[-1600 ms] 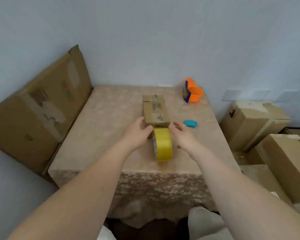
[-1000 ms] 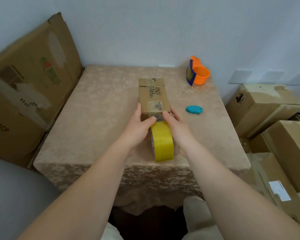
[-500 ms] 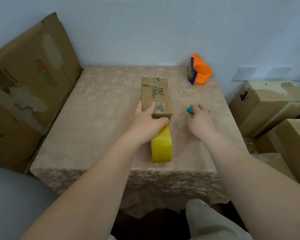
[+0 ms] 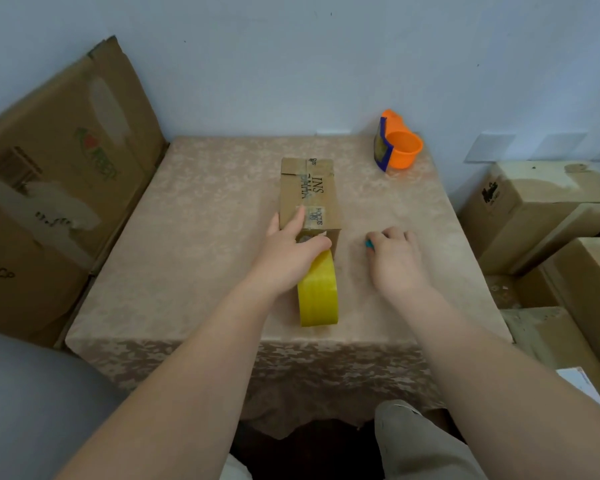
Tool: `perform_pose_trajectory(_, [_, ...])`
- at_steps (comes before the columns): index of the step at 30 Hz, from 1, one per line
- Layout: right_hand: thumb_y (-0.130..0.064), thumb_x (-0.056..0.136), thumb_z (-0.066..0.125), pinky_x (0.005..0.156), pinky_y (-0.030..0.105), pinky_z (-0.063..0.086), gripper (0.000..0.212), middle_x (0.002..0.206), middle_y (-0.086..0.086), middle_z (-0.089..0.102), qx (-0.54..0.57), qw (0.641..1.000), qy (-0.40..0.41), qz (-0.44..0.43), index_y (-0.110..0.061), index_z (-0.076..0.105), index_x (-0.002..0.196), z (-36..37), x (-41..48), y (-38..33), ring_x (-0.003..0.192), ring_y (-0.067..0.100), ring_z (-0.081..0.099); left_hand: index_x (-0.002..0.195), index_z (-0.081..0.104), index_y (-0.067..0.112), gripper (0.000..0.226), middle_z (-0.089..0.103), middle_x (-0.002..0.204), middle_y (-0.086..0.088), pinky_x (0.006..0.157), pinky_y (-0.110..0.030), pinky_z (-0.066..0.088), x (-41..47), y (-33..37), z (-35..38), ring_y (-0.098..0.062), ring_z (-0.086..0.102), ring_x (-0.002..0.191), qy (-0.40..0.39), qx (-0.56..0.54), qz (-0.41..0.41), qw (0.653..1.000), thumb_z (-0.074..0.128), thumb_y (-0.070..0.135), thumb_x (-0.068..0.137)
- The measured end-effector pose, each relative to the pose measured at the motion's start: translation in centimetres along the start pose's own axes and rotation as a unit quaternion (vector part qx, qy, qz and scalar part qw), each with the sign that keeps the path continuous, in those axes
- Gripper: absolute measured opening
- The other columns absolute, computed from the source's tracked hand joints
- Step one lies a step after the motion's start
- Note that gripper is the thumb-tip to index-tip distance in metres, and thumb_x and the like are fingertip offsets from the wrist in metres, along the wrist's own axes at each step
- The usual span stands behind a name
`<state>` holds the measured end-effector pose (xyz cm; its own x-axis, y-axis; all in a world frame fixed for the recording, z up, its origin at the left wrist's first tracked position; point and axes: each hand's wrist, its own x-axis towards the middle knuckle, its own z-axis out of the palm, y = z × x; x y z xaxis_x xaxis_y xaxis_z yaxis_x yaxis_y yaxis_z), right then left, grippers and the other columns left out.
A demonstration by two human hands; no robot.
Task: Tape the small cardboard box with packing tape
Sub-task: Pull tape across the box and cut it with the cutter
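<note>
The small brown cardboard box [image 4: 309,195] lies a little beyond the middle of the table with the beige patterned cloth [image 4: 187,237]. Its long axis runs from the near edge toward the far edge, one short end facing the wall and the other facing the person. The yellow roll of packing tape [image 4: 318,292] stands on its rim just in front of that near end, between the box and the near edge.

The left hand [image 4: 290,251] rests on the box's near left corner. Its index finger lies straight along the top, and its thumb stretches across the near end face, just above the roll.

The right hand [image 4: 397,261] is to the right of the box, knuckles up. Its fingers curl down over a small teal plastic object [image 4: 370,243], of which only a sliver shows; whether it is lifted cannot be told.

A second ago both hands were at the box's near end. Half a second ago the right hand had reached the teal object with looser fingers, and now they are closed over it. The box, the roll and the left hand have kept their places.

An orange and blue plastic tape dispenser [image 4: 399,147] stands at the far right corner.
</note>
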<state>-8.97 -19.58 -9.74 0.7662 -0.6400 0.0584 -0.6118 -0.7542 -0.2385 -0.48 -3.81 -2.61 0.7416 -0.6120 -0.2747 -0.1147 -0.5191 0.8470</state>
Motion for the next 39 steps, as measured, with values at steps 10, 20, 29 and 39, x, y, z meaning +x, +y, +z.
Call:
perform_pose_trajectory(10, [0.002,0.09,0.035,0.081,0.042,0.044,0.039,0.111,0.02,0.061,-0.111,0.99,-0.051,-0.07,-0.008,0.043,0.126,-2.6,-3.3,-0.8,0.105,0.038,0.051,0.141,0.026,0.046,0.082,0.026,0.156,0.002,0.112,-0.045,0.03,-1.5,-0.1,0.0,-0.02,0.031,0.139,0.025,-0.072,-0.029,0.997,0.059,0.054,0.067])
perform_pose_trajectory(20, [-0.018,0.095,0.051,0.084,0.027,0.043,0.031,0.12,0.012,0.066,0.283,0.954,0.051,0.084,-0.015,0.058,0.125,-3.9,-5.3,-3.3,0.108,0.03,0.06,0.143,0.025,0.043,0.065,0.038,0.148,0.01,0.106,-0.038,0.037,-2.8,-0.9,0.1,-0.016,0.042,0.13,0.017,-0.131,-0.002,0.991,0.056,0.044,0.085])
perform_pose_trajectory(29, [-0.028,0.088,0.063,0.086,0.046,0.055,0.013,0.098,-0.008,0.068,0.563,0.815,0.081,0.116,-0.04,0.059,0.09,-2.7,-4.8,-5.6,0.094,0.016,0.067,0.138,0.028,0.05,0.073,0.052,0.134,0.013,0.099,-0.043,0.047,-2.1,-2.4,0.2,-0.014,0.056,0.115,-0.018,-0.159,0.009,0.987,0.065,0.049,0.076])
perform_pose_trajectory(39, [-0.016,0.089,0.063,0.074,0.032,0.059,0.019,0.097,0.009,0.068,0.615,0.785,0.041,0.06,-0.022,0.049,0.101,-4.1,-3.0,-5.3,0.075,0.013,0.071,0.131,0.033,0.057,0.083,0.045,0.143,0.011,0.107,-0.04,0.038,-0.2,-3.2,-0.2,-0.01,0.047,0.127,-0.033,-0.133,0.023,0.99,0.069,0.064,0.056])
